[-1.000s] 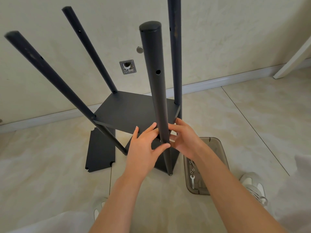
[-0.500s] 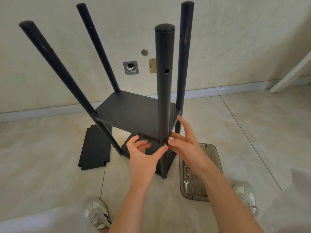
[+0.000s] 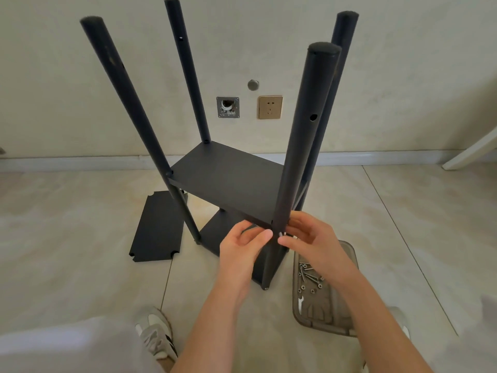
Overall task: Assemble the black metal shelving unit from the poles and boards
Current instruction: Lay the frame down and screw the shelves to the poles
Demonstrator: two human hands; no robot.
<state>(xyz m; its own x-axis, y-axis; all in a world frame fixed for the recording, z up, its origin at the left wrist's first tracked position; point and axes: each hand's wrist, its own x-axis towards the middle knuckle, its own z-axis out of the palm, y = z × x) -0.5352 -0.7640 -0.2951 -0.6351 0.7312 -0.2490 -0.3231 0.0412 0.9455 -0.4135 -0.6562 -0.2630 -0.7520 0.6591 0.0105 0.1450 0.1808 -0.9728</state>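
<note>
Hardware lies loose in the grey tray [image 3: 322,312] on the floor by the person's right foot: a scatter of screws [image 3: 309,275] and a small wrench [image 3: 300,302], so by the look of it fastening is far from over. Just beyond, the shelving unit stands upright on the tiles with all four poles in place and two boards mounted. The lower board [image 3: 215,232] sits close to the floor and the middle board [image 3: 228,181] a level above. One spare board [image 3: 156,227] lies flat on the floor to the left, touching nothing, and the open hole high on the near pole [image 3: 304,146] suggests a further level is yet to be fitted. I would put the job at a bit past halfway — frame standing, top tier and some bolting left. Both forearms reach forward to the front right corner of the middle board, where it meets the near pole. The left hand [image 3: 243,246] has its thumb pressed to the front of the pole and its fingers curled round behind, under the board's corner, steadying the joint. The right hand [image 3: 312,238] comes in from the other side, its thumb and forefinger pinched together on a small screw [image 3: 281,234] held right at the pole's surface; the remaining fingers are loosely bent. Farther off rise the left pole [image 3: 126,98] and the two rear poles — bare above the boards.
</note>
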